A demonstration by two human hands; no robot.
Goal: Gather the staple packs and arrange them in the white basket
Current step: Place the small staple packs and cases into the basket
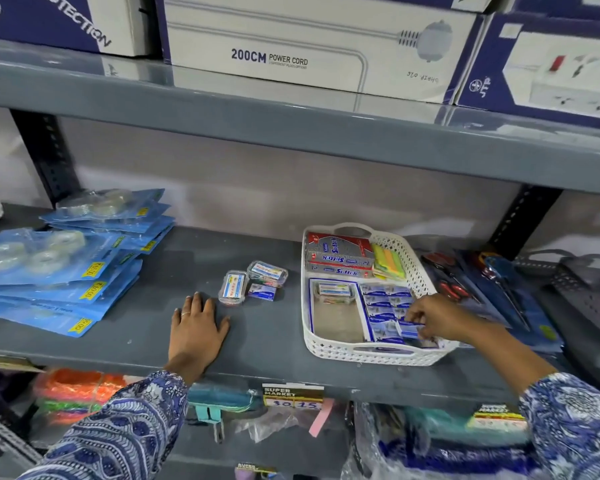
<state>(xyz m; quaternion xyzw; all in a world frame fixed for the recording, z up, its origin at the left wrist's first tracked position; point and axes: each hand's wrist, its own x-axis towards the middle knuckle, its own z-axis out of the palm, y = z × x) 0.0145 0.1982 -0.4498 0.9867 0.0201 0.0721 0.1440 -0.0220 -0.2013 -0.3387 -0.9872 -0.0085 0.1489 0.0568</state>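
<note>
Head view: right hand (430, 318) pinches glossy staple pack (409, 330) over perforated white basket (371, 355).

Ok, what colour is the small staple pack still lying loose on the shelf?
Blue and white, the staple pack beside two clear cases; head view shows it.

One white basket (417, 271). On the shelf (146, 327) beside it: two clear cases (232, 287) and one small blue pack (262, 292). In the basket: one more clear case (334, 292), several blue packs (385, 303), exact number unclear, and two red boxes (340, 256). Two hands (196, 323).
</note>
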